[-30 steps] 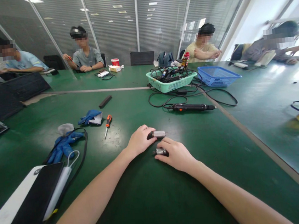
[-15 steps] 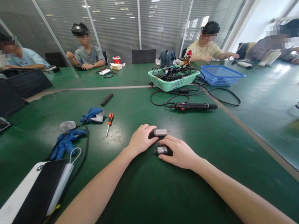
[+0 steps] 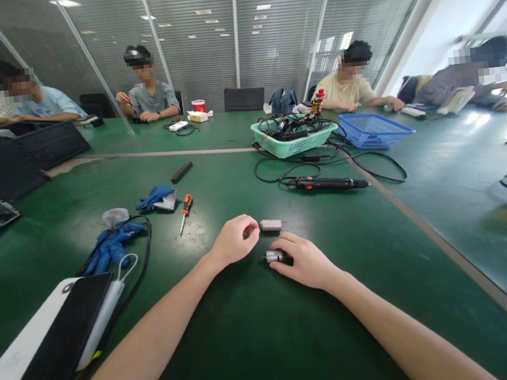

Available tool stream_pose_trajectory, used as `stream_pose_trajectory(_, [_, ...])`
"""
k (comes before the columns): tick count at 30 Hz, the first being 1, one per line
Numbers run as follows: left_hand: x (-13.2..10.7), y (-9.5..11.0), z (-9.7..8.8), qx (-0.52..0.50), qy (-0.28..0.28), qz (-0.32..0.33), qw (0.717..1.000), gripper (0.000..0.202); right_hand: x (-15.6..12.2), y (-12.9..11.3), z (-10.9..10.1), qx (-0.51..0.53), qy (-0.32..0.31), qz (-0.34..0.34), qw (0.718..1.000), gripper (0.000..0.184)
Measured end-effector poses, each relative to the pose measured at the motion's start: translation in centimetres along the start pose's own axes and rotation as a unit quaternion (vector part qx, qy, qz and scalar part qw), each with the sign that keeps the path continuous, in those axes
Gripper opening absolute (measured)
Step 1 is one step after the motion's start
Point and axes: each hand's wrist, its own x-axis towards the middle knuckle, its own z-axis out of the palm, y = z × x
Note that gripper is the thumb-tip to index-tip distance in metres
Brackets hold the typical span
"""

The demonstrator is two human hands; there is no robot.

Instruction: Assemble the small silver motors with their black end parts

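Two small silver cylindrical motors lie close together on the green table. The upper motor (image 3: 271, 225) rests on its side, with a thin reddish end pointing right. At its left end is my left hand (image 3: 235, 240), fingers curled and thumb and index pressed together; whatever is between them, if anything, is hidden. My right hand (image 3: 305, 261) has thumb and fingers closed around the lower motor (image 3: 272, 256), whose shaft end points left. The palm covers that motor's right end.
A screwdriver (image 3: 186, 213), blue gloves (image 3: 113, 244) and a phone-like black slab (image 3: 65, 337) lie left. Ahead are an electric screwdriver (image 3: 329, 182) with its cable, a green basket (image 3: 294, 146) of cabled parts and a blue basket (image 3: 374, 130). People sit across the table.
My left hand has let go of the upper motor's body and drawn slightly left, its fingertips closing together. The right hand stays on the lower motor.
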Motion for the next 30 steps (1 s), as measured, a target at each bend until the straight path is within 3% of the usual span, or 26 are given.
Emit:
stream_pose_trajectory(5, [-1.5, 0.4, -0.4, 0.050, -0.091, 0.053, 0.993, 0.009, 0.1, 0.5, 0.4, -0.006, 0.019, 0.009, 1.000, 0.020])
stream_pose_trajectory(10, [-2.9, 0.6, -1.4, 0.063, -0.110, 0.057, 0.990, 0.012, 0.5, 0.5, 0.5, 0.001, 0.021, 0.018, 1.000, 0.022])
stream_pose_trajectory(16, [-2.8, 0.6, -1.3, 0.083, -0.135, 0.076, 0.984, 0.016, 0.2, -0.1, 0.3, 0.007, 0.010, 0.014, 1.000, 0.034])
stream_pose_trajectory(18, [-2.8, 0.5, -1.3, 0.089, -0.137, 0.079, 0.983, 0.016, 0.3, 0.0, 0.3, 0.018, 0.037, 0.006, 0.999, 0.038])
stream_pose_trajectory(23, [-2.9, 0.4, -1.4, 0.090, -0.140, 0.080, 0.983, 0.017, 3.9, 2.4, 0.6, -0.020, 0.160, 0.019, 0.987, 0.040])
stream_pose_trajectory(27, [-2.9, 0.2, -1.5, 0.083, -0.139, 0.077, 0.984, 0.018, 7.7, 5.0, 0.7, -0.027, 0.124, 0.036, 0.991, 0.039])
stream_pose_trajectory(30, [-2.9, 0.1, -1.5, 0.078, -0.141, 0.076, 0.984, 0.018, 8.4, 6.0, 0.6, -0.016, 0.100, 0.051, 0.994, 0.035])
